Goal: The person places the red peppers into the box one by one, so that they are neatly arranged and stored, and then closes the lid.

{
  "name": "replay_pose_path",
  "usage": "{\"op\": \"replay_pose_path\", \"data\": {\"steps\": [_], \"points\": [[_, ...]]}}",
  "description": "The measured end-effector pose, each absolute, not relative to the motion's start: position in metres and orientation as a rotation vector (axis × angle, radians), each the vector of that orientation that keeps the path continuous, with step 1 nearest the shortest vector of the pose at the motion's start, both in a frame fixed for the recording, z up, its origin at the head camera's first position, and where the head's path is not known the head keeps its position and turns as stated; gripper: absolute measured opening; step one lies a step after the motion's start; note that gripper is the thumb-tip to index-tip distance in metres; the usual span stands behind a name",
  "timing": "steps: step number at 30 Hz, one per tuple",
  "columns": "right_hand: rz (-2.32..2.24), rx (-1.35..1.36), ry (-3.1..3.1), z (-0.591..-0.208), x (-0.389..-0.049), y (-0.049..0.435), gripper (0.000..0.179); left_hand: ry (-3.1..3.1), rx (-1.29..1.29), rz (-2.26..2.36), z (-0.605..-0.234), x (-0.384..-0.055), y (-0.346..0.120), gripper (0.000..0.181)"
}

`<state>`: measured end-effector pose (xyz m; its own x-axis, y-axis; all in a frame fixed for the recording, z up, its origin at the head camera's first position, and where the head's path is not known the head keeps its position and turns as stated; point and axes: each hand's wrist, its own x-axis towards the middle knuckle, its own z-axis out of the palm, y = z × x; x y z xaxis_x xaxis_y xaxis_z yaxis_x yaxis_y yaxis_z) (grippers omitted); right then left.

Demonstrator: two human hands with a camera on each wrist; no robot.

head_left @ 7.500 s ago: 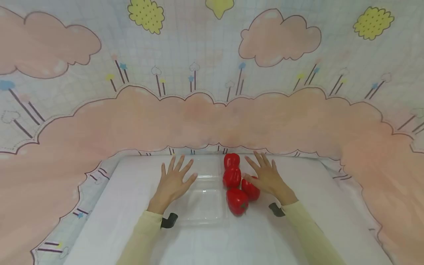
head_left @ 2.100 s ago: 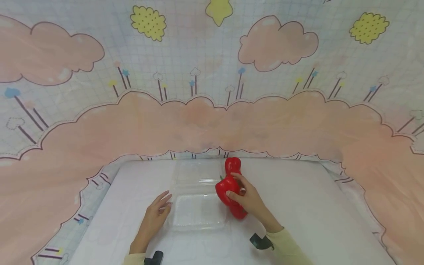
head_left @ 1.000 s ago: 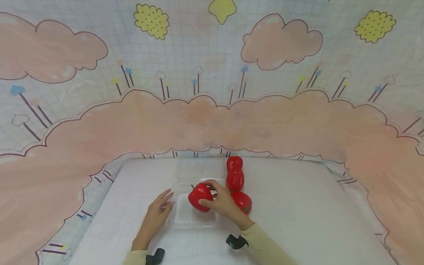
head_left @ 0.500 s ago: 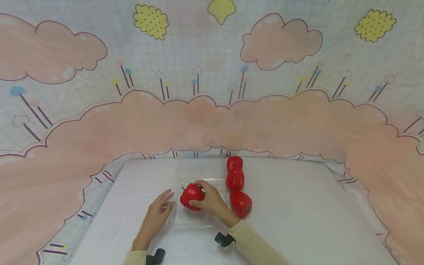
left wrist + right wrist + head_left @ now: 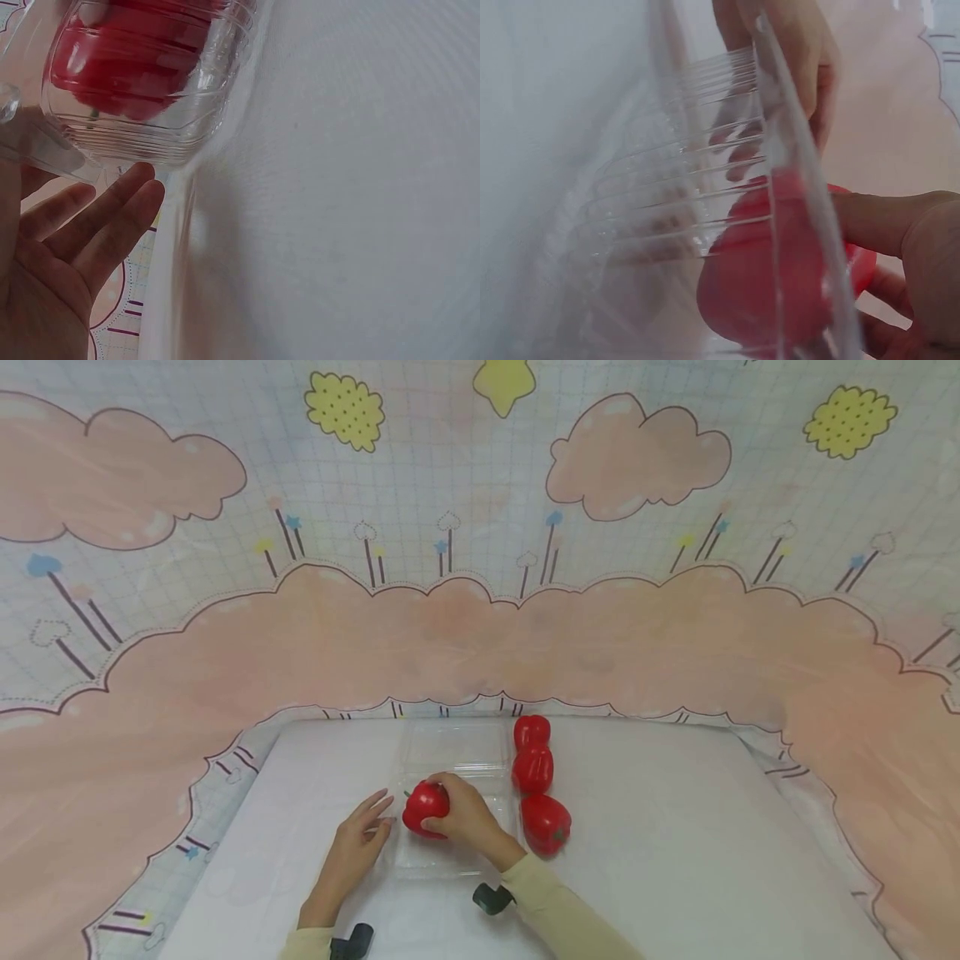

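My right hand (image 5: 471, 817) grips a red bell pepper (image 5: 426, 808) by its right side, thumb in front. The pepper is in the left part of the clear plastic box (image 5: 457, 865), its green stem pointing left. In the left wrist view, that pepper (image 5: 131, 64) shows through the ribbed box wall (image 5: 139, 146). My left hand (image 5: 351, 852) lies beside the box's left edge, fingers extended; whether the fingertips touch it is hard to tell. The right wrist view has the pepper (image 5: 769, 281) behind the clear wall, with my right thumb on it.
The box's open lid (image 5: 456, 747) lies flat behind it. Right of the box, three more red peppers form a column: a far one (image 5: 532, 731), a middle one (image 5: 533, 768) and a near one (image 5: 547, 823). A patterned curtain (image 5: 480, 643) hangs behind the white table (image 5: 675, 843).
My right hand has picked a pepper from the group on the right, carried it left over the box and lowered it inside. The left hand drew back to the box's left edge, then stayed.
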<state>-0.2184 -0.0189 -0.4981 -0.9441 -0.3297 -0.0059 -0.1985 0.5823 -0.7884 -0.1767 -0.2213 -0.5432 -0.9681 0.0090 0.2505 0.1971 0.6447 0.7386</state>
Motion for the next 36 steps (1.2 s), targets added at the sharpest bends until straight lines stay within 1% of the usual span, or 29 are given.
{"op": "replay_pose_path", "data": {"steps": [12, 20, 28, 33, 36], "points": [[-1.262, -0.462, 2.689, -0.507, -0.225, -0.022, 0.062, -2.625, -0.172, -1.201, -0.546, -0.178, -0.22, 0.041], [-1.23, -0.488, 2.706, -0.51, -0.225, -0.023, 0.064, -2.618, -0.18, -1.243, -0.545, -0.178, -0.221, 0.04], [-1.219, -0.531, 2.693, -0.512, -0.224, -0.021, 0.055, -2.596, -0.193, -1.239, -0.547, -0.178, -0.222, 0.041], [-1.237, -0.517, 2.697, -0.514, -0.225, -0.022, 0.064, -2.609, -0.175, -1.255, -0.545, -0.177, -0.22, 0.042], [-1.226, -0.515, 2.716, -0.515, -0.226, -0.023, 0.067, -2.612, -0.169, -1.261, -0.543, -0.177, -0.22, 0.042]]}}
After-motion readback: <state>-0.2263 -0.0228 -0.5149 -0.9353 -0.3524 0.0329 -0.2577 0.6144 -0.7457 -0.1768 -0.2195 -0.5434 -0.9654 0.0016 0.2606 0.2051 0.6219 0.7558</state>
